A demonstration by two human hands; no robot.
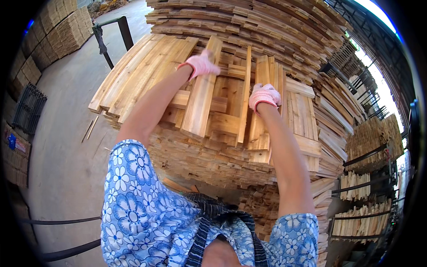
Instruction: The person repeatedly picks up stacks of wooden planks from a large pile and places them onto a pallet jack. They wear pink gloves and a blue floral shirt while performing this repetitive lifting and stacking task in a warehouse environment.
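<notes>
My left hand, in a pink glove, reaches across the upper part of a pale wooden plank. Its thumb points right over the wood, and the fingers are slightly blurred. The plank lies at a slant over shorter crosswise boards. Farther right, my right hand, gloved alike, has its fingers curled over another plank; the fingertips are partly hidden. Between the hands a narrow strip of wood stands on its edge. Side by side to the left lie several wide planks.
A tall stack of boards rises behind the planks. Beneath them is a pile of stacked wood. A dark metal frame stands at the far left beside the concrete floor. Bundled wood sits on racks at right.
</notes>
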